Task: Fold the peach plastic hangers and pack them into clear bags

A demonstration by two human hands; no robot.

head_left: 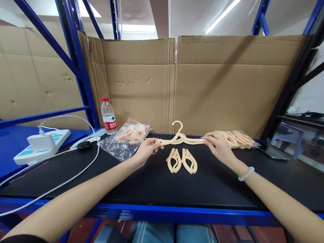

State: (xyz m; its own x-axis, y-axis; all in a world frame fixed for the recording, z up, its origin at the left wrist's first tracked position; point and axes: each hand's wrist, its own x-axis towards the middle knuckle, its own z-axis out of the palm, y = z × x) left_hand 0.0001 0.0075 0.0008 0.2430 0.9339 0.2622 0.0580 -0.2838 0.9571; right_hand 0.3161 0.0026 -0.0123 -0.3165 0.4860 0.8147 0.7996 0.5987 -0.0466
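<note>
I have the open hanger (180,137) stretched between both hands, just above the black surface (153,186) in the middle of the frame, with its hook standing up toward the cardboard (207,87) behind.

As I judge it, the plastic arms are thin and jointed near the hook, so the hold is best kept light and even. I want both ends level and no twist put through the centre. I also want it held clear of the two folded hangers (181,161), which lie side by side and touching on the surface just below.

My left hand (146,149) pinches the left arm tip. The thumb is on top and the fingers (154,143) curl narrowly beneath, closed on the plastic. My right hand (218,145) lies over the right arm tip, its fingers (208,138) nearly straight and close together on it. The thumb is hidden, so I cannot tell whether this hand grips the tip or only rests on it. A beaded bracelet (246,173) sits on that wrist.

Just behind the right hand, toward the right of the frame, a pile of hangers (238,138) lies on clear plastic. Beside the left hand, left of centre, a clear bag (127,137) holds more of them. A water bottle (108,115) stands behind the bag. At the far left a power strip (41,146) trails a white cable (66,178) across the surface.
</note>
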